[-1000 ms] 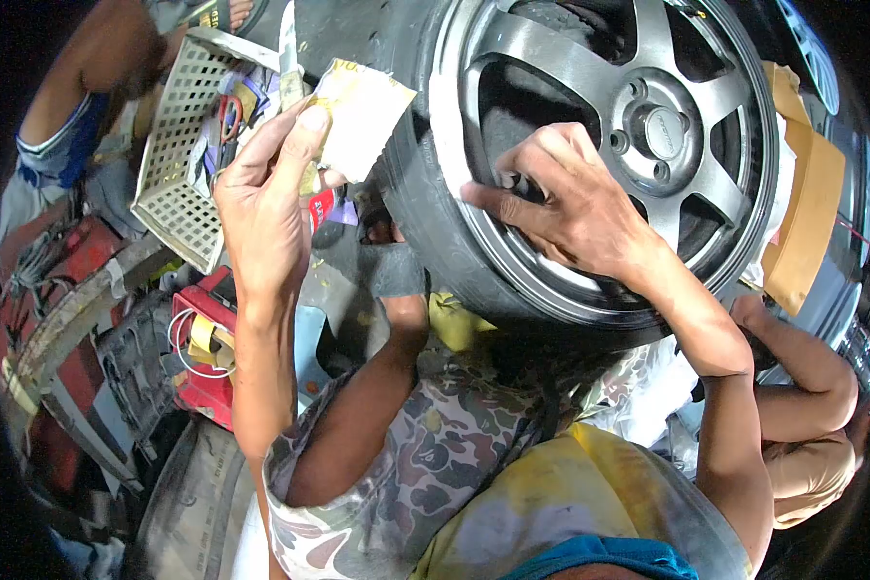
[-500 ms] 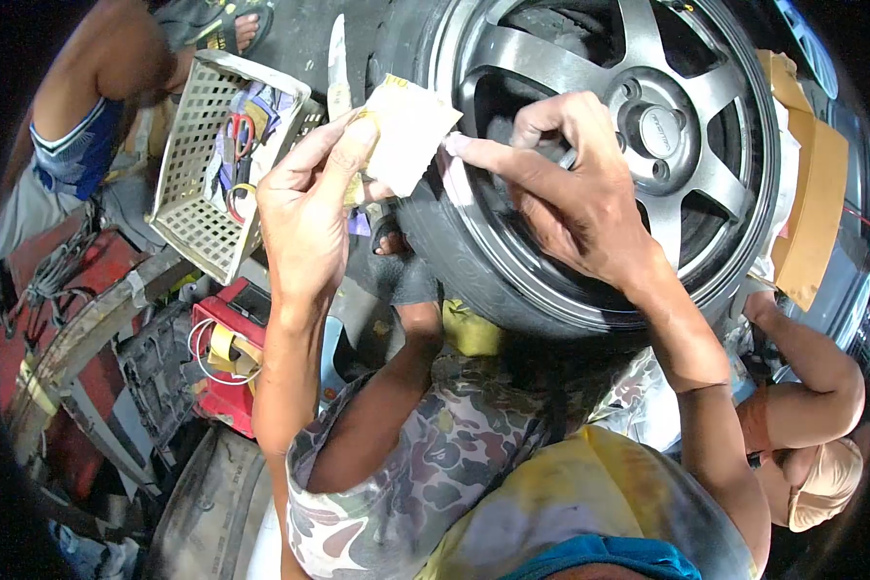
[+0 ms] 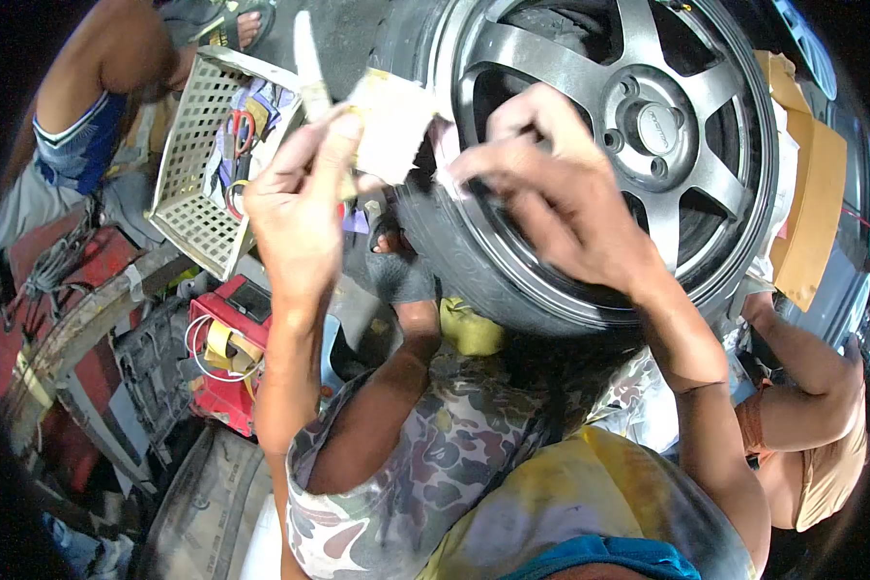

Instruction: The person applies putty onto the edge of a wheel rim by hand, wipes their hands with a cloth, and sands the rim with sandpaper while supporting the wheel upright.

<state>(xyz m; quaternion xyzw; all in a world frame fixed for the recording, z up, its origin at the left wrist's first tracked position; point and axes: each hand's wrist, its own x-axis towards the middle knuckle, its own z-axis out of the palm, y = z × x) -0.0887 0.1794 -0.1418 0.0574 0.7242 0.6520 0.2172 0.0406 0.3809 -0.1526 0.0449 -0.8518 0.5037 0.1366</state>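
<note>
Between the thumb and fingers of my left hand (image 3: 304,198) are a pale, yellow-edged sheet (image 3: 392,126) and a knife-like blade (image 3: 307,60) that points up. My right hand (image 3: 561,193) is over the near left part of the rim, its fingers curled and blurred by motion; whether they hold something small I cannot make out. A grey spoked wheel (image 3: 659,130) fills the upper right, with a black tire (image 3: 454,261) around it. A whitish patch (image 3: 447,145) shows on the rim's left edge beside my right fingertips.
A white plastic basket (image 3: 198,184) with red-handled scissors (image 3: 243,130) stands left. Below it lies a red box (image 3: 224,391) with tape (image 3: 230,346). Cardboard (image 3: 814,213) leans at right. Other people's bare legs show at upper left and right.
Since the earliest frame the view has shifted, with the basket now further right. The sheet and blade have moved a little left since the middle frame, and my right fingers have moved down along the rim.
</note>
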